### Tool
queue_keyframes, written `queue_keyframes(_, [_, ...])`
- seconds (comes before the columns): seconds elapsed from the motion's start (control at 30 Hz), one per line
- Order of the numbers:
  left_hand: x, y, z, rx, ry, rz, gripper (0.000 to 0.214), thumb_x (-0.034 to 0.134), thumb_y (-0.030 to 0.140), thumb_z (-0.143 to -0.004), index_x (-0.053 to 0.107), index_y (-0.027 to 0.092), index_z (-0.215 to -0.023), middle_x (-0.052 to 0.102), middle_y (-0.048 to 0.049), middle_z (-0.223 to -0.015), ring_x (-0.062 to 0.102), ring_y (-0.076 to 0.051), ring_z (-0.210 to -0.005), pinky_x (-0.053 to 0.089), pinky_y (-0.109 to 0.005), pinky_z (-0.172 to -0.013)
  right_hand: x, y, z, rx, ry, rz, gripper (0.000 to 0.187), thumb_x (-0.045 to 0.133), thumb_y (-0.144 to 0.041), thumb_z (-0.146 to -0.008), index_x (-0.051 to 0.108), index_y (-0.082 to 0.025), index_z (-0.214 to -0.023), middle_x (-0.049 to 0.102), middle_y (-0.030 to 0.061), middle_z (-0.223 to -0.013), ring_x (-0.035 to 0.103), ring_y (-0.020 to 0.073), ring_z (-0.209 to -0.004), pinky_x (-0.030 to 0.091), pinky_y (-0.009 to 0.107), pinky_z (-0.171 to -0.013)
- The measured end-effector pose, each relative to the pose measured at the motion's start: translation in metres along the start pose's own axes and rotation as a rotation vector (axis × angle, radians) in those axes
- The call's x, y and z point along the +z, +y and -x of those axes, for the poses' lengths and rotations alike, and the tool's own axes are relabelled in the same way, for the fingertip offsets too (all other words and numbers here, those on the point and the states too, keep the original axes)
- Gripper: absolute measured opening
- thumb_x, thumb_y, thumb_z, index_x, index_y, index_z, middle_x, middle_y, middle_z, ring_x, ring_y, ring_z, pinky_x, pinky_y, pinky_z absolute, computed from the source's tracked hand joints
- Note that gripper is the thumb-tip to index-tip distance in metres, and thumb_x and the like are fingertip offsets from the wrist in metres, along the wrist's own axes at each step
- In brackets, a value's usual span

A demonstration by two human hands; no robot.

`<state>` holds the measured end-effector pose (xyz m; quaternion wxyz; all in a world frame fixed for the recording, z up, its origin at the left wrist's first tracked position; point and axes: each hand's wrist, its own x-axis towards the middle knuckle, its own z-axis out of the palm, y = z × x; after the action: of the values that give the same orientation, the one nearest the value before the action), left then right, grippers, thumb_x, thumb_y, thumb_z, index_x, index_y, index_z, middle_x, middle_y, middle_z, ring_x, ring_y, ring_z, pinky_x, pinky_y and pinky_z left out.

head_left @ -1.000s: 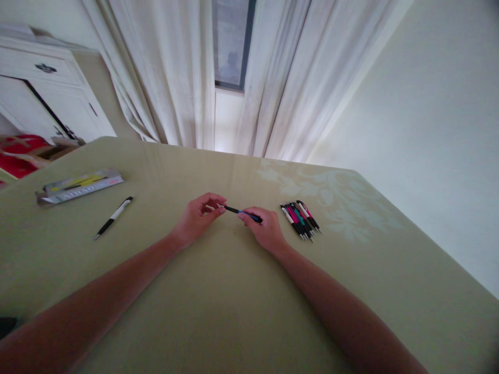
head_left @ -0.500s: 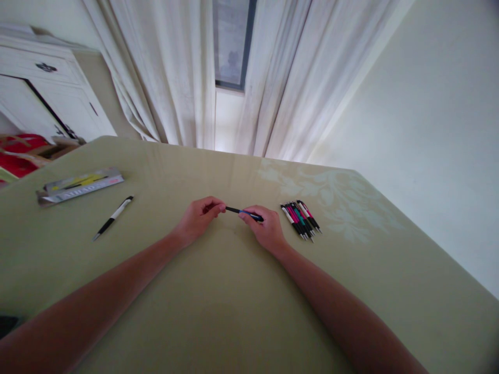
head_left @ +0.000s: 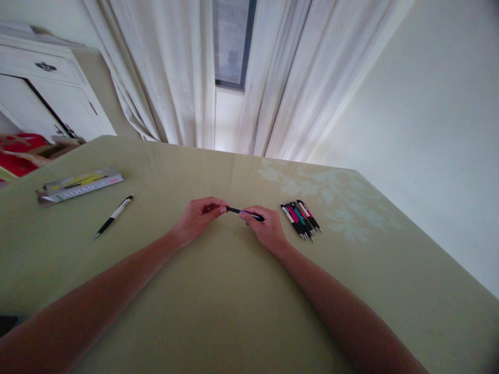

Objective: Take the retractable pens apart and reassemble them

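Between my two hands a dark pen (head_left: 234,210) with a bluish barrel is held sideways, just over the table. My left hand (head_left: 200,218) pinches its left end with thumb and forefinger. Around the barrel near the other end, my right hand (head_left: 267,227) is closed, and the pen's black end shows past the thumb. Just right of that hand lies a row of several pens (head_left: 300,220) with white, pink and green barrels and black grips. A single white and black pen (head_left: 113,217) lies apart on the left.
At the table's left stands an opened grey and yellow carton (head_left: 81,186). A dark object (head_left: 7,324) sits at the lower left edge, partly cut off. Beyond the table (head_left: 218,311) are a white cabinet (head_left: 74,88), curtains (head_left: 175,78) and a red item (head_left: 23,150).
My left hand has shifted very slightly to the right along the pen's end. My right hand and the other pens stay where they were.
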<state>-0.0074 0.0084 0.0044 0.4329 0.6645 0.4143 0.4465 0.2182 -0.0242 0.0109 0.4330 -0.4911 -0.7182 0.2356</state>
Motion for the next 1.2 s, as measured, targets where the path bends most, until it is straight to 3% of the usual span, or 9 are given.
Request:
queue_keyframes(0.1, [0.001,0.001,0.001,-0.013,0.01,-0.006,0.039,0.069,0.053,-0.086,0.077,0.018,-0.099,0.074,-0.0052,-0.08,0.059,-0.015,-0.066,0.046,-0.025,-0.06,0.0,0.0,0.0,-0.012,0.037,0.002,0.023,0.069,-0.043,-0.091,0.079,-0.022,-0.091,0.077,0.0024,-0.083,0.071,0.0181,-0.075,0.053,0.027,-0.072])
queue_keyframes(0.3, [0.001,0.005,0.0,-0.017,0.026,-0.064,0.038,0.066,0.054,-0.087,0.074,0.018,-0.077,0.069,-0.0032,-0.068,0.055,-0.014,-0.061,0.044,-0.024,-0.058,0.0,0.0,0.0,-0.037,0.046,0.024,0.019,0.072,-0.041,-0.09,0.079,-0.024,-0.091,0.078,0.0033,-0.088,0.071,0.0197,-0.08,0.054,0.029,-0.076])
queue_keyframes(0.53, [-0.001,0.008,0.001,0.008,0.022,-0.061,0.037,0.067,0.053,-0.087,0.075,0.018,-0.079,0.07,-0.0032,-0.07,0.055,-0.014,-0.063,0.043,-0.023,-0.058,0.0,-0.001,0.001,0.028,0.022,-0.07,0.024,0.071,-0.045,-0.089,0.079,-0.022,-0.089,0.075,0.0018,-0.076,0.068,0.0173,-0.069,0.05,0.027,-0.065])
queue_keyframes(0.67, [0.0,0.007,0.002,-0.002,0.016,0.018,0.035,0.071,0.052,-0.085,0.076,0.018,-0.087,0.073,-0.0047,-0.077,0.06,-0.014,-0.067,0.046,-0.024,-0.062,-0.001,0.003,-0.002,0.12,0.132,-0.214,0.031,0.08,-0.046,-0.078,0.074,-0.02,-0.095,0.074,0.0022,-0.075,0.067,0.0174,-0.066,0.05,0.026,-0.06])
queue_keyframes(0.77, [0.001,0.002,0.002,-0.007,0.007,0.083,0.035,0.076,0.049,-0.081,0.076,0.018,-0.096,0.075,-0.0066,-0.086,0.064,-0.016,-0.074,0.049,-0.026,-0.066,-0.001,0.006,-0.005,0.179,0.174,-0.331,0.036,0.079,-0.046,-0.078,0.069,-0.019,-0.1,0.074,0.0033,-0.076,0.069,0.0182,-0.068,0.053,0.027,-0.062])
queue_keyframes(0.93, [0.001,-0.006,0.003,-0.003,0.009,0.026,0.032,0.079,0.045,-0.081,0.075,0.018,-0.098,0.07,-0.0027,-0.075,0.058,-0.012,-0.063,0.043,-0.023,-0.056,-0.004,0.004,-0.005,0.176,0.056,-0.381,0.037,0.074,-0.044,-0.083,0.066,-0.02,-0.11,0.073,0.0033,-0.08,0.071,0.0187,-0.076,0.055,0.029,-0.071])
queue_keyframes(1.1, [0.0,-0.004,0.004,0.016,0.007,-0.032,0.031,0.079,0.045,-0.079,0.077,0.017,-0.092,0.063,-0.0001,-0.064,0.049,-0.011,-0.056,0.035,-0.022,-0.051,-0.007,0.002,-0.003,0.189,-0.018,-0.437,0.046,0.078,-0.042,-0.08,0.061,-0.023,-0.118,0.069,-0.0003,-0.08,0.066,0.0156,-0.071,0.05,0.026,-0.064])
queue_keyframes(1.2, [-0.001,-0.001,0.004,0.037,0.002,-0.063,0.029,0.079,0.044,-0.079,0.078,0.016,-0.089,0.062,0.0002,-0.061,0.046,-0.011,-0.055,0.033,-0.023,-0.051,-0.008,0.003,-0.003,0.206,-0.114,-0.501,0.052,0.08,-0.04,-0.079,0.057,-0.024,-0.122,0.07,-0.001,-0.078,0.067,0.0162,-0.071,0.052,0.029,-0.069])
